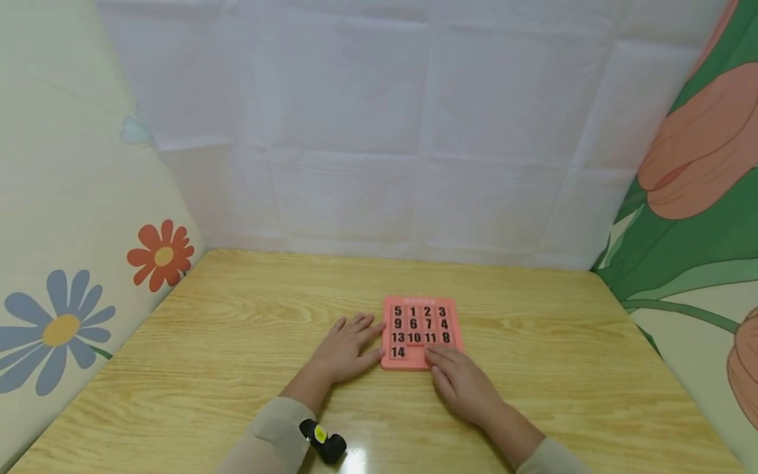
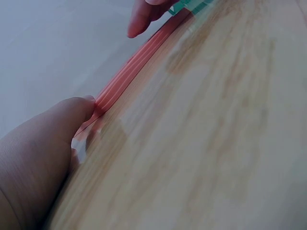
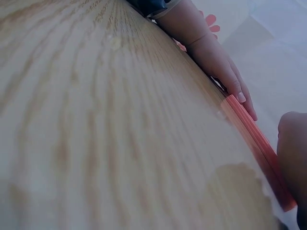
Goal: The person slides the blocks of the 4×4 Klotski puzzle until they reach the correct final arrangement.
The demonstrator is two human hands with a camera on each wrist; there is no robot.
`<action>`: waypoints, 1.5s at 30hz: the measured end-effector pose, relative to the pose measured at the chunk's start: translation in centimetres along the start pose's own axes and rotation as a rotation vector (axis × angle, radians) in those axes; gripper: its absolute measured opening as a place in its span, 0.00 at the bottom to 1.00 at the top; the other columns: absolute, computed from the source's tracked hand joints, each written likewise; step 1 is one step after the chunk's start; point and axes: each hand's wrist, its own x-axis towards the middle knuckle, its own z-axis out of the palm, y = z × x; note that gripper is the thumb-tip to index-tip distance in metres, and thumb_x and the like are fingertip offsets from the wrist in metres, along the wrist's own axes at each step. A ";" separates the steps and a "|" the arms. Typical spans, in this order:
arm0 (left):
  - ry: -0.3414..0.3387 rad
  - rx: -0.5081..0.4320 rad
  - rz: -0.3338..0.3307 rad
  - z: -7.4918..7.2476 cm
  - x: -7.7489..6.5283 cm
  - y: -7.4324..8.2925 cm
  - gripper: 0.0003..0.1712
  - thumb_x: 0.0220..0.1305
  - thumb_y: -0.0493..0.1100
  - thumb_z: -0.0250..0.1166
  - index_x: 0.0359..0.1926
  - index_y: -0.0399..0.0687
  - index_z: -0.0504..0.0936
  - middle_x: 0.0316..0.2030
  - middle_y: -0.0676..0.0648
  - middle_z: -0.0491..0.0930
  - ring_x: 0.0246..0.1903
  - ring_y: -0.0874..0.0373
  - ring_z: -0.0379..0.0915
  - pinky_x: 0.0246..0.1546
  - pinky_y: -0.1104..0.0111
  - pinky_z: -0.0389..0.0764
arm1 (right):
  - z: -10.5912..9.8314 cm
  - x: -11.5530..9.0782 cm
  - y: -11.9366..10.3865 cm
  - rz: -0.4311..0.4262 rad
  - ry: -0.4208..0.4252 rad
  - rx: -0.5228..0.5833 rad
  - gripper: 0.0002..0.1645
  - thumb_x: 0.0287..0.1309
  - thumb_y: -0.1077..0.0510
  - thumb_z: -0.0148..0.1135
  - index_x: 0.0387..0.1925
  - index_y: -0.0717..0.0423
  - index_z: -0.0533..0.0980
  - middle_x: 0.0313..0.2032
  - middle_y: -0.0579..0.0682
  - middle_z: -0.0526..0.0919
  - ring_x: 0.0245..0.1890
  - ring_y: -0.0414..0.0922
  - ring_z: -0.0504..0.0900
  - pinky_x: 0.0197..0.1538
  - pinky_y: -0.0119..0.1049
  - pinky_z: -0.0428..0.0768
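A pink number slide puzzle point(image 1: 387, 363) lies flat on the table, its rows reading 5 1 2 3, 9 6 7 4 and 13 10 11 8. In the bottom row the 14 tile point(image 1: 399, 352) has an open slot right of it. My left hand point(image 1: 348, 349) rests on the table with fingers spread, thumb and fingertips at the puzzle's left edge. With extended fingertips my right hand point(image 1: 464, 382) touches the puzzle's lower right part and hides the tiles there. The left wrist view shows my left thumb point(image 2: 79, 112) against the puzzle's side edge.
The wood-grain table point(image 1: 237, 316) stretches around the puzzle on every side. A white cloth point(image 1: 355, 131) hangs behind it, with flower-patterned panels left and right. A black strap device point(image 1: 322, 441) with a yellow label sits at my left wrist.
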 end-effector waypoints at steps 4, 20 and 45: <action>-0.001 -0.001 -0.008 0.1 0.0 0.0 0.36 0.70 0.64 0.49 0.74 0.58 0.63 0.75 0.44 0.58 0.76 0.46 0.49 0.76 0.47 0.46 | 0.3 0.5 -0.5 -0.006 -0.022 -0.011 0.22 0.70 0.55 0.51 0.61 0.54 0.76 0.64 0.51 0.76 0.67 0.51 0.71 0.72 0.50 0.67; -0.003 -0.012 -0.017 0.0 -0.1 0.2 0.36 0.70 0.65 0.50 0.74 0.58 0.62 0.75 0.45 0.57 0.76 0.47 0.48 0.77 0.47 0.45 | 1.7 2.7 -2.5 -0.099 -0.102 -0.064 0.25 0.71 0.53 0.47 0.64 0.55 0.73 0.66 0.51 0.74 0.67 0.51 0.71 0.71 0.49 0.68; 0.004 -0.010 -0.021 0.2 0.0 0.1 0.36 0.70 0.64 0.50 0.73 0.58 0.63 0.74 0.45 0.59 0.76 0.47 0.49 0.77 0.47 0.46 | 1.0 1.9 -1.5 -0.070 -0.094 -0.100 0.24 0.71 0.52 0.49 0.64 0.54 0.74 0.66 0.51 0.74 0.68 0.51 0.71 0.71 0.49 0.67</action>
